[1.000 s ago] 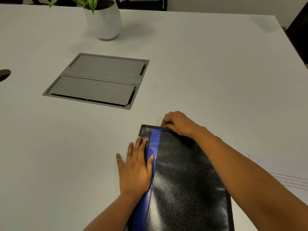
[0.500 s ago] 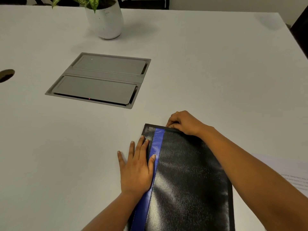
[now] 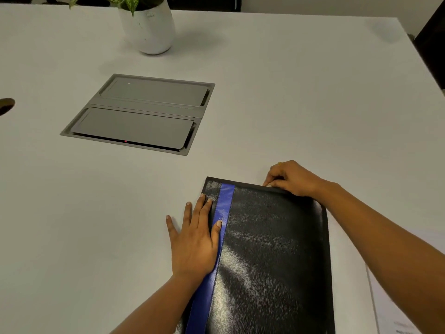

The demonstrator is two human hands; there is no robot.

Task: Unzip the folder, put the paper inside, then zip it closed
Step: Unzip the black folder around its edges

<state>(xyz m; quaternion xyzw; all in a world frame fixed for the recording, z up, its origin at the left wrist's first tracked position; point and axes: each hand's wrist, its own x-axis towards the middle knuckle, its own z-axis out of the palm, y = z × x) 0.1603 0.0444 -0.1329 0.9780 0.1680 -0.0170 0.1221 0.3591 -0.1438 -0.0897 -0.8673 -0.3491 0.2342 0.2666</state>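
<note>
Item 1: black leather-look folder [image 3: 272, 256] with a blue stripe [image 3: 220, 227] running lengthwise near its left edge. I see it lying flat on the white table [image 3: 289, 104], in the near centre of my view, its near end cut off by the frame.

Item 2: left hand [image 3: 193, 239]. I see it spread flat, fingers extended, palm down; it straddles the folder's left edge, the thumb on the blue stripe, the outer fingers on the table. It grips nothing, only presses.

Item 3: right hand [image 3: 290, 178]. I see it at the folder's far edge, right of centre, fingers curled and pinched tight against that edge. What they pinch is too small for me to tell. A ring shows on one finger.

Item 4: sheet of paper [image 3: 395, 307], printed, on the table just right of the folder, partly under the right forearm.

Item 5: grey twin-lid cable hatch [image 3: 139, 112] set into the table, well apart from the folder.

Item 6: white plant pot [image 3: 149, 30] with green leaves, at the far end.
</note>
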